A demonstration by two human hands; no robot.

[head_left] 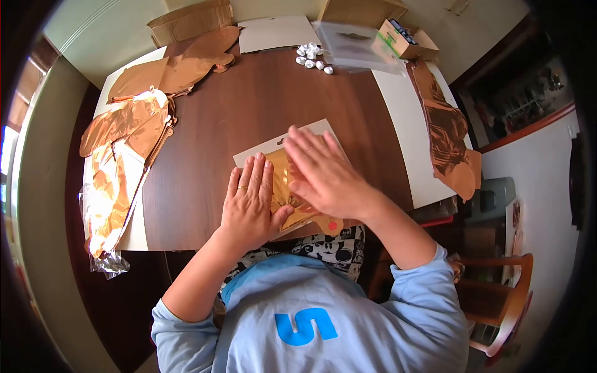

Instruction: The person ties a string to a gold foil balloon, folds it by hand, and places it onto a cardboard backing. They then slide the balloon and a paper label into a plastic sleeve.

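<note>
In front of my body, a folded piece of shiny gold foil (281, 177) lies on a white card (319, 127) with a hang hole near its top edge. My left hand (247, 202) rests flat over the left side of the foil, fingers stretched out and a ring on one of them. Tilted over the right side is my right hand (329, 179), its fingers straight and its palm turned toward the foil. A foil tab with a red dot (333, 226) sticks out below my right wrist at the table's front edge.
Copper-coloured foil sheets (118, 78) are piled along the left, and more foil (445, 127) hangs over the right edge. Small white wrapped pieces (310, 56) sit at the back beside clear plastic bags (354, 45) and an open box (424, 47). A wooden chair (519, 292) stands at right.
</note>
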